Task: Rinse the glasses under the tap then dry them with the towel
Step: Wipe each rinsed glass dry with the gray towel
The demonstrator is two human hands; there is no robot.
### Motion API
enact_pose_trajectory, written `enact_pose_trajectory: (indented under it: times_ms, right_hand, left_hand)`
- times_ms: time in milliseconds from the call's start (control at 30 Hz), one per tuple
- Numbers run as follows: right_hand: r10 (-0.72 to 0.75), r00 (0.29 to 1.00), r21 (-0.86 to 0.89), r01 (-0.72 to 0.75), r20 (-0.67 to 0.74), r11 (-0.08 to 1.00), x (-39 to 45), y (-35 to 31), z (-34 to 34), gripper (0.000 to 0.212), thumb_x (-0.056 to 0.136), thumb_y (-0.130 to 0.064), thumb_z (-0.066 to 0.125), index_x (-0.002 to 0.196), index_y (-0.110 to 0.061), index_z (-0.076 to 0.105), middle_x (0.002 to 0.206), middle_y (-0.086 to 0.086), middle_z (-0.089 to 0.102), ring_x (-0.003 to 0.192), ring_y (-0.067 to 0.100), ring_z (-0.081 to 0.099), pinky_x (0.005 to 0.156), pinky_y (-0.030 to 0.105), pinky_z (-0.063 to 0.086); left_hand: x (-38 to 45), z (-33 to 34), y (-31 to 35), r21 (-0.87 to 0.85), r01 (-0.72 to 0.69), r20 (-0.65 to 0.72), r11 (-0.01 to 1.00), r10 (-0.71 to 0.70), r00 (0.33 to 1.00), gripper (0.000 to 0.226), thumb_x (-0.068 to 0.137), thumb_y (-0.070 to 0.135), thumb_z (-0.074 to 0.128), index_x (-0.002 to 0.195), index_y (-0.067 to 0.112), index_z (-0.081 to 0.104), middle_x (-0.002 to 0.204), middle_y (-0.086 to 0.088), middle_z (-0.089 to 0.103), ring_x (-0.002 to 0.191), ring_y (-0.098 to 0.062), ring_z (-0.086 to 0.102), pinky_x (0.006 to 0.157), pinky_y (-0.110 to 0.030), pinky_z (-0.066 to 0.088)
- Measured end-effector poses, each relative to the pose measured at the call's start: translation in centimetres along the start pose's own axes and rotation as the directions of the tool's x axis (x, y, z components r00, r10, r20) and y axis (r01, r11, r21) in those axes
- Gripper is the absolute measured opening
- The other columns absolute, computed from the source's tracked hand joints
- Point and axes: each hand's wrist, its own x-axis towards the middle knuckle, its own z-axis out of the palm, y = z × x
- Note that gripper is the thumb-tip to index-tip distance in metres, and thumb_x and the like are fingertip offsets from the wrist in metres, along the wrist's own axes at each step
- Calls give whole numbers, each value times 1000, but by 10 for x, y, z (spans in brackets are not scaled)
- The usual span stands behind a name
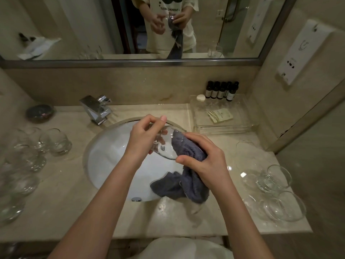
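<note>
Over the white oval sink basin [112, 152], the right hand [207, 156] grips a dark grey terry towel [188, 180] with curled fingers against a clear round drinking glass [164, 144], which the left hand [145, 135] pinches by its rim, with the chrome square tap [97, 109] beyond on the beige stone table [61, 193].

Colours at the washbasin.
The towel [188, 176] was slate grey; the glass [165, 144] was clear and colourless. The sink [112, 156] was white, the countertop [61, 199] mottled beige, the tap [96, 109] bright chrome, and the small bottles [221, 90] dark with pale labels.
</note>
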Motion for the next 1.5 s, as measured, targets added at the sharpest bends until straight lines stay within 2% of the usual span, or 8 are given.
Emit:
enact_pose_trajectory:
  times_ms: [300,500,700,867,967,1100,1367,1500]
  right_hand:
    - [-86,995,-106,81,-41,991,-5,2,17,67,62,-51,76,123,-33,57,121,-30,55,114,-14,51,95,7,39]
    - [-10,998,-235,24,61,972,-9,10,25,77,64,-55,74,131,-22,58,121,-32,49,115,-18,44,95,1,33]
    - [203,961,102,-224,189,969,-4,7,13,47,69,-5,84,107,-29,70,104,-11,73,100,1,66,90,17,48]
    - [257,915,340,-360,311,869,-7,12,10,31,69,-5,72,95,-21,76,89,-1,74,88,11,68,82,22,52]
    - [252,944,294,-309,214,904,-9,15,14,37,71,-4,72,103,-23,72,100,-4,75,99,10,69,88,22,51]
    - [168,982,38,-172,89,984,-11,15,22,47,76,-9,76,115,-32,68,110,-21,68,109,-2,62,97,20,46]
    - [158,987,-112,-160,-19,981,-8,5,29,62,78,-16,77,129,-42,53,114,-38,53,104,-24,49,91,2,36]
    - [259,959,169,-276,116,946,-1,1,25,56,78,2,74,119,-34,62,108,-21,70,106,-8,61,91,12,46]
  left_hand:
    - [1,7,6,-60,80,74,995,-75,994,26,84,33,72,70,21,53,63,10,63,45,-7,50,46,-21,26]
    - [-1,17,11,64,-98,136,993,89,987,27,71,28,83,72,18,58,69,3,59,61,-6,53,54,-16,40]
    - [2,21,-2,34,-266,134,963,259,957,28,62,40,77,69,21,58,63,14,58,66,-8,54,64,-23,45]
    - [-3,20,-14,27,-438,181,899,426,886,22,69,42,68,77,22,60,69,17,63,69,-3,59,69,-17,46]
    - [-1,16,-5,136,-153,237,979,117,964,43,75,62,63,95,25,65,81,12,72,70,-6,67,67,-28,52]
    - [5,12,11,354,241,245,904,-338,909,60,87,71,43,89,17,69,75,3,71,57,-16,66,50,-24,48]
    - [11,24,8,187,-65,200,980,27,979,39,70,53,64,74,14,64,54,13,51,48,-6,47,45,-19,34]
    - [13,19,4,98,-108,153,989,92,984,37,64,54,68,73,18,66,56,14,59,56,-7,59,50,-19,38]
